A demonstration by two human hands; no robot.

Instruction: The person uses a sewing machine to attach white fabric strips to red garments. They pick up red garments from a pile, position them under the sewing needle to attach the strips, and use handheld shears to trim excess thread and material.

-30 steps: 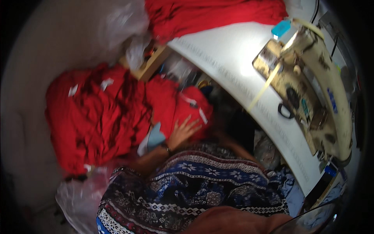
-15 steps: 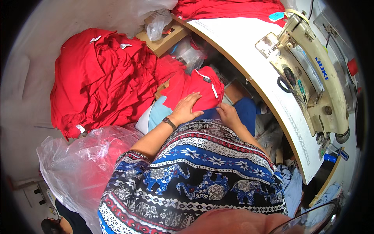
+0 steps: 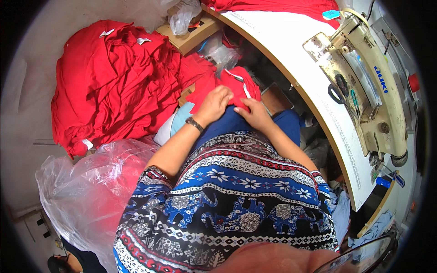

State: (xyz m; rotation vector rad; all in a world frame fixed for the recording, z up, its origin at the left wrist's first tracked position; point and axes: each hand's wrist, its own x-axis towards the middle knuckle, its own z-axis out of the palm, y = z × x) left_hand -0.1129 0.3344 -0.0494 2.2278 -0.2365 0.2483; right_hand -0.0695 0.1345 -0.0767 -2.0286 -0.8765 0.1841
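A red garment (image 3: 251, 82) with white tape along its neckline lies bunched over my knees. My left hand (image 3: 215, 104), with a dark watch at the wrist, has its fingers curled on the garment's near edge. Close beside it, my right hand (image 3: 256, 113) pinches the same edge between thumb and fingers. The exact grip of the left fingertips is partly hidden. Beneath both hands is my blue-trousered lap (image 3: 223, 123).
A tall heap of red garments (image 3: 118, 86) rises on the left, above a clear plastic bag (image 3: 86, 182). To the right, a white curved table (image 3: 291, 59) carries a sewing machine (image 3: 387, 104) and black-handled scissors (image 3: 337, 88). A cardboard box (image 3: 193, 36) sits ahead; another person (image 3: 79, 255) is at lower left.
My left hand has gone from lying flat on the garment to curled fingers at its edge. My right hand has moved up and left, and the cloth's near edge is drawn away from me.
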